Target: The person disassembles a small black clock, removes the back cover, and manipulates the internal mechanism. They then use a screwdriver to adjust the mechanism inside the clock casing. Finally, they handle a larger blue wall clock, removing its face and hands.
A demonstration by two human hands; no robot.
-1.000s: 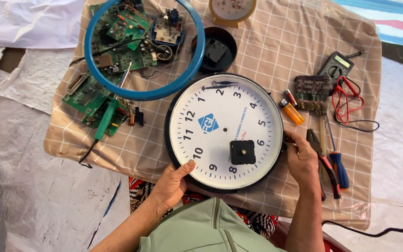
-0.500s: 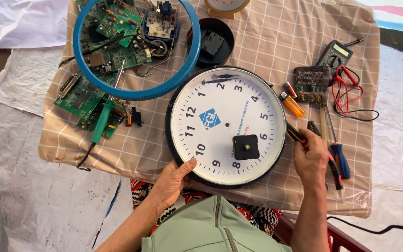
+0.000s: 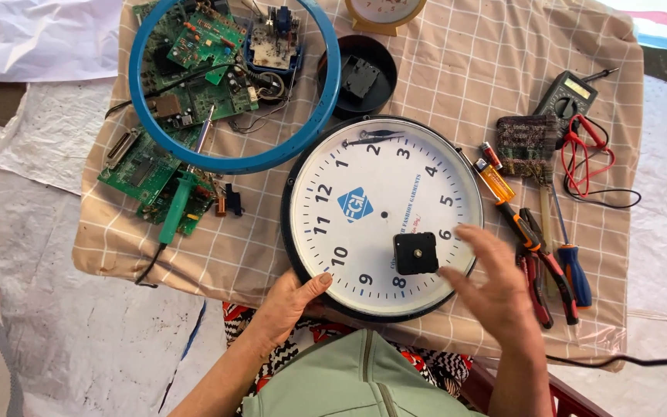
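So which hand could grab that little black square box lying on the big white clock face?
Probably the right hand: it hovers open just beside the small black square box, while the left hand grips the clock's rim.

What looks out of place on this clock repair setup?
A black square movement lies loose on the wall clock's white dial instead of behind it, and the detached hands lie near the two. The right hand reaches toward the movement.

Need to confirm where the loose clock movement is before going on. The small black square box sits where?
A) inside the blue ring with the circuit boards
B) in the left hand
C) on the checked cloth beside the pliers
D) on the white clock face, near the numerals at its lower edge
D: the black square box lies on the clock face, just by the open right hand; the left hand grips only the clock's rim.
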